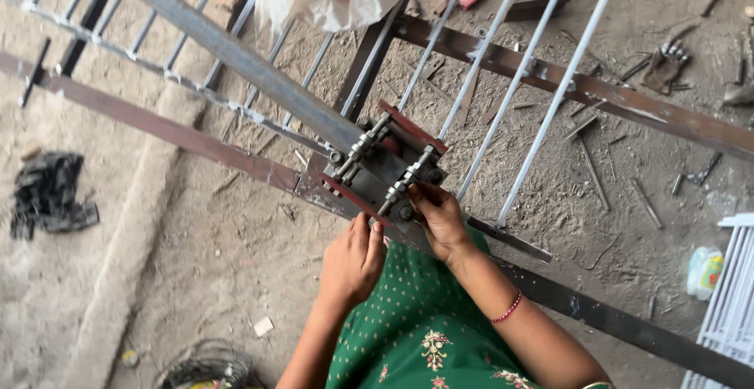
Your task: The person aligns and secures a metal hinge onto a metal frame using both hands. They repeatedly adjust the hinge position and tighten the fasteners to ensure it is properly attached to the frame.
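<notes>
Steel bolted clamp jig (pixel 385 171) at 12 o'clock looks assembled, right hand (pixel 440 218) pinching a bolt end, left hand (pixel 352 265) fingers pressed together at its lower edge.

Head-worn camera looks steeply down, close over the workpiece.

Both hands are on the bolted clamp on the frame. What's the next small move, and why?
Probably turn the near bolt a little with the right hand while the left hand steadies the clamp. The right fingertips already pinch that bolt's lower end, the left fingertips rest at the clamp's near edge, and no tool shows in either hand. Whether the bolt is loose or tight cannot be told.
</notes>
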### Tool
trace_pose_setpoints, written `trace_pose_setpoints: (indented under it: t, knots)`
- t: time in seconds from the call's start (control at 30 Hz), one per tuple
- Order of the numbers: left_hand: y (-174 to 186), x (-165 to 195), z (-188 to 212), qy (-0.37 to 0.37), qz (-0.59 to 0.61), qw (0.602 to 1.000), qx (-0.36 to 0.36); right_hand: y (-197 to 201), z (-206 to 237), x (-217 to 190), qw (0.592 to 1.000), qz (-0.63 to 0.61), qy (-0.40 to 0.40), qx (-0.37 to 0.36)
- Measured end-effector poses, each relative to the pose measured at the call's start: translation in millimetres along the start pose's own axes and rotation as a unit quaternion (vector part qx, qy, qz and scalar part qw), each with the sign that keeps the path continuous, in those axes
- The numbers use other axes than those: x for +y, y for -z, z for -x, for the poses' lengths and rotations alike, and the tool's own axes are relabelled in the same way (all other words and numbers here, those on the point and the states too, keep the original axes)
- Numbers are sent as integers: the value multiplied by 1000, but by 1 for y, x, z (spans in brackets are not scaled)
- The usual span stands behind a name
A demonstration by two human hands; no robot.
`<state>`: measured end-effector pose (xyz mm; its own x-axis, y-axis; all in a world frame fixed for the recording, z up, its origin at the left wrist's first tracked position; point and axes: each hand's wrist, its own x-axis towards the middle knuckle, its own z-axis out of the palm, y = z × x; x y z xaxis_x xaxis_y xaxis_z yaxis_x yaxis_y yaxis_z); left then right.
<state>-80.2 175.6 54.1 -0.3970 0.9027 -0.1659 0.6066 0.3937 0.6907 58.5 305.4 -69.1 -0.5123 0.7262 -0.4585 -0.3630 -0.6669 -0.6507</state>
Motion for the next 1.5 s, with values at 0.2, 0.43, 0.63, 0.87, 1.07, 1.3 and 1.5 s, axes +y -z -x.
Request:
trace_pose_setpoints:
  t: [0.2, 0.43, 0.63, 0.87, 1.07, 1.3, 1.5]
  knots:
    - [-19, 16, -27, 117, 73, 986, 90, -16, -18, -30, 997, 58, -42, 1]
    - [-40, 15, -93, 167, 221, 937, 214, -31, -48, -131, 804, 566, 160, -85]
    - [-59, 6, -139, 188, 285, 895, 285, -57, -109, -182, 612, 664, 405, -142]
    - [-34, 10, -157, 101, 260, 919, 279, -89, -154, -209, 496, 690, 466, -248]
    - [-12, 21, -137, 83, 284, 925, 241, -103, -123, -220, 454, 709, 489, -231]
    - [14, 43, -109, 62, 308, 921, 232, -119, -76, -228, 434, 719, 491, -233]
    - [24, 54, -77, 30, 275, 929, 247, -121, -47, -227, 430, 694, 508, -274]
